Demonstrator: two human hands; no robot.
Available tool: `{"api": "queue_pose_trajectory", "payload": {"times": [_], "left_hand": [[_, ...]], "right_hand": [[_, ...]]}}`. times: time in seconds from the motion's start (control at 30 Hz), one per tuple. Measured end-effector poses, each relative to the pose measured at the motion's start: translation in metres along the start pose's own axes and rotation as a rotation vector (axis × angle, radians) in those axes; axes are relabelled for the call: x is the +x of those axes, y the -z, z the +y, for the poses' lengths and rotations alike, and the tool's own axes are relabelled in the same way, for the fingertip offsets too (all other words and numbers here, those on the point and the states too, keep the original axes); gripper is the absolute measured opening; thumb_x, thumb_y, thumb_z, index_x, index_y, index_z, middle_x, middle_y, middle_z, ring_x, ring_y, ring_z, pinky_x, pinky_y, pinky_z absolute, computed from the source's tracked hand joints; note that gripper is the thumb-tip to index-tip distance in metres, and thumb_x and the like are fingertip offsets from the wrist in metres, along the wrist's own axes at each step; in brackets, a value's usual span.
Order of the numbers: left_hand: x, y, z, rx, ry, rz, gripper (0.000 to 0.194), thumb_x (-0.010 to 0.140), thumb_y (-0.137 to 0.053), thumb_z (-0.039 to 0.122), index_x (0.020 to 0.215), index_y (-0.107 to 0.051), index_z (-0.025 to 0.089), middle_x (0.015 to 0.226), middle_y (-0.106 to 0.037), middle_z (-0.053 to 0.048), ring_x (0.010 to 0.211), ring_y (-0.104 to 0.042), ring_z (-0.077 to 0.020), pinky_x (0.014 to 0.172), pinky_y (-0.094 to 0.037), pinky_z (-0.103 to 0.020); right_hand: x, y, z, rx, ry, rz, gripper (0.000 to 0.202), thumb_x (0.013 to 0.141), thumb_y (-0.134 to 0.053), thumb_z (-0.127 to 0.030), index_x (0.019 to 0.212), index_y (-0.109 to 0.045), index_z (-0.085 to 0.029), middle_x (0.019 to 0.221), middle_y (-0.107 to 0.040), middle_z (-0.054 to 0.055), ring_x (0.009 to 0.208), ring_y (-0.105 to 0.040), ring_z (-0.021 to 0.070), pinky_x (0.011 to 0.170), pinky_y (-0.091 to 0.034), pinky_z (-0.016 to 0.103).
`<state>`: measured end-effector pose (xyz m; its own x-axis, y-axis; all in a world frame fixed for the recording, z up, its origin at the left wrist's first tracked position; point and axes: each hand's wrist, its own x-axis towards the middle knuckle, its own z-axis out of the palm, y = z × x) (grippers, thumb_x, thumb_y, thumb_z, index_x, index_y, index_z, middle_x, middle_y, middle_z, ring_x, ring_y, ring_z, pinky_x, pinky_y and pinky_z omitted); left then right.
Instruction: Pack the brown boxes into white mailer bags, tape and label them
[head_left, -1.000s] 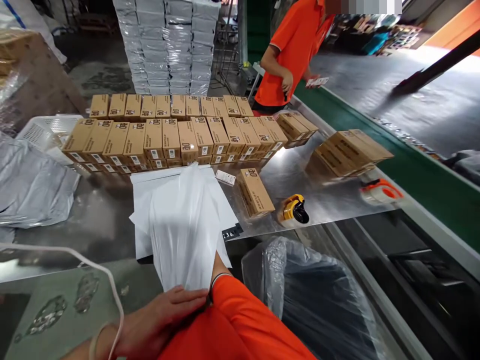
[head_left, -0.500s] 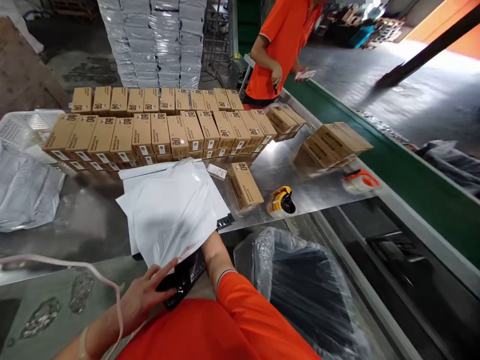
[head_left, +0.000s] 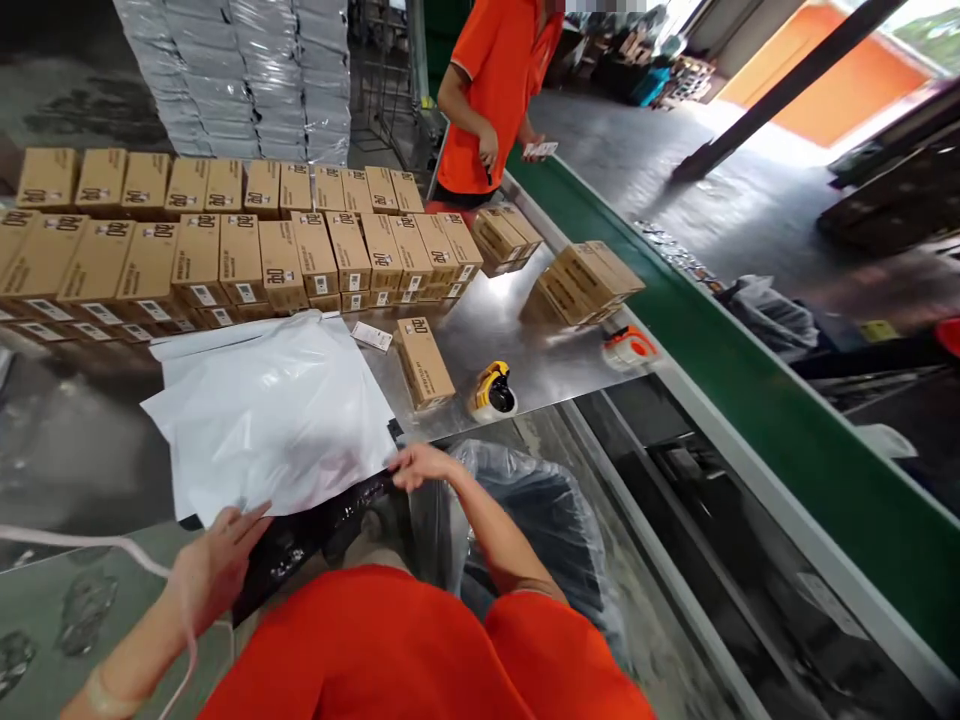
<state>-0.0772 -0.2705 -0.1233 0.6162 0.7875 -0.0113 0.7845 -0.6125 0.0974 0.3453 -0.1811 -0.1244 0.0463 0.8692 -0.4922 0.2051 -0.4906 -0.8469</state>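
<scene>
White plastic mailing bags (head_left: 270, 410) lie in a loose stack at the table's near edge, with a glossy black plastic part (head_left: 319, 530) hanging off towards my body. My left hand (head_left: 214, 565) is closed at the near left edge of the top bag, its fingertips on the plastic. At the near right corner, my right hand (head_left: 421, 467) pinches the bag's edge with curled fingers. Right of the stack stand a small brown carton (head_left: 424, 365) and a printed white label (head_left: 372, 336). A yellow and black tape dispenser (head_left: 493, 390) sits by the table edge.
Rows of brown cartons (head_left: 202, 260) line the table's back, with more cartons (head_left: 589, 283) at the right. An orange tape dispenser (head_left: 630, 347) lies near the green conveyor (head_left: 750, 370). Below is a plastic-lined bin (head_left: 525, 500). A co-worker in orange (head_left: 495, 100) stands beyond.
My right hand has come out from under the white bag to its near right corner. My left hand has shifted left along the near edge. The view has swung to the right.
</scene>
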Motion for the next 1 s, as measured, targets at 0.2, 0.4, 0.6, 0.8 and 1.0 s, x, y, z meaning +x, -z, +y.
{"api": "queue_pose_trajectory", "payload": {"times": [0.2, 0.4, 0.6, 0.8, 1.0], "left_hand": [[0.020, 0.023, 0.014, -0.012, 0.144, 0.004, 0.054, 0.091, -0.048, 0.006, 0.127, -0.085, 0.022, 0.123, -0.084, -0.013, 0.110, -0.076, -0.0293, 0.092, -0.069, -0.040], [0.042, 0.050, 0.011, -0.021, 0.211, 0.001, 0.071, 0.088, -0.040, -0.001, 0.146, -0.077, 0.016, 0.153, -0.073, -0.013, 0.114, -0.074, -0.0301, 0.100, -0.066, -0.045], [0.057, 0.074, 0.002, -0.071, 0.243, -0.020, 0.078, 0.088, -0.048, 0.002, 0.164, -0.060, 0.014, 0.168, -0.059, -0.014, 0.126, -0.068, -0.0291, 0.102, -0.065, -0.038], [0.061, 0.073, 0.015, -0.055, 0.333, -0.136, 0.091, 0.088, -0.054, 0.001, 0.175, -0.048, 0.027, 0.181, -0.044, -0.008, 0.128, -0.064, -0.0346, 0.077, -0.070, -0.037], [0.033, 0.060, 0.041, -0.056, 0.097, -0.143, 0.086, 0.093, -0.048, -0.001, 0.172, -0.054, 0.031, 0.181, -0.045, -0.005, 0.121, -0.064, -0.0321, 0.072, -0.070, -0.034]], "right_hand": [[0.128, 0.053, -0.053, -0.649, -0.037, 0.439, 0.120, 0.079, -0.093, -0.037, 0.177, -0.030, -0.007, 0.180, -0.028, 0.035, 0.167, -0.023, 0.0494, 0.130, -0.030, 0.063], [0.123, 0.068, -0.042, -0.629, -0.119, 0.398, 0.117, 0.079, -0.087, -0.033, 0.178, -0.029, -0.012, 0.169, -0.044, 0.031, 0.152, -0.048, 0.0435, 0.126, -0.038, 0.060], [-0.035, 0.099, 0.005, -0.080, 0.232, 0.002, 0.125, 0.059, -0.093, -0.059, 0.172, -0.051, -0.022, 0.165, -0.060, 0.016, 0.149, -0.058, 0.0400, 0.120, -0.050, 0.052], [-0.133, 0.010, 0.020, 0.232, -0.098, -0.552, 0.099, 0.047, -0.101, -0.046, 0.141, -0.079, -0.026, 0.141, -0.079, 0.009, 0.130, -0.072, 0.0402, 0.110, -0.056, 0.051], [-0.074, -0.125, 0.021, 0.501, -0.142, -0.321, 0.052, 0.060, -0.094, -0.044, 0.104, -0.080, -0.021, 0.096, -0.082, 0.005, 0.094, -0.077, 0.0289, 0.091, -0.061, 0.041]]}}
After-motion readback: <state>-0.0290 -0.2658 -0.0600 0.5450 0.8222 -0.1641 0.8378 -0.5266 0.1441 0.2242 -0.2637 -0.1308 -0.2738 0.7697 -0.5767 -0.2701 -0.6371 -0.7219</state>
